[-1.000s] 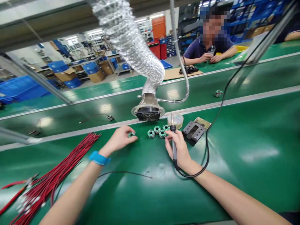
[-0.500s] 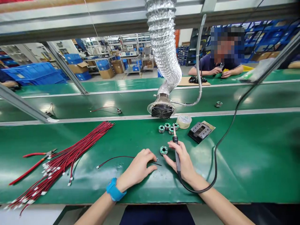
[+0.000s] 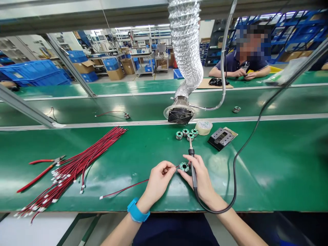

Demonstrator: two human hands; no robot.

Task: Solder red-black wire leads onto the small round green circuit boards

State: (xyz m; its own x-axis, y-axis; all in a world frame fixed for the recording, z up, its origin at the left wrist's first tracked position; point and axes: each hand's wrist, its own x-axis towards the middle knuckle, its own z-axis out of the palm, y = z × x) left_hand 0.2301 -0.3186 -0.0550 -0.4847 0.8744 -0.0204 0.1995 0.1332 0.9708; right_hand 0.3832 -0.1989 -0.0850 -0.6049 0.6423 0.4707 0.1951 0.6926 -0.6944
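Note:
My left hand, with a blue band at the wrist, pinches a thin red and black wire near one end. The wire's white connector lies to the left on the bench, and its pinched tip points at a small round motor part with a green circuit board. My right hand is wrapped round a soldering iron, its tip pointing away from me. Thumb and fingers of that hand are also at the round part's right side. Several similar round parts stand just beyond the iron's tip.
A bundle of red wires and red-handled pliers lie left. Tape roll and a dark metal holder sit at back right. A fume duct hangs over the bench; the iron's cable loops right. A co-worker sits opposite.
My left hand has moved right and closed on the wire, bringing its end up to the round part. The right hand keeps the iron. The camera view has shifted slightly.

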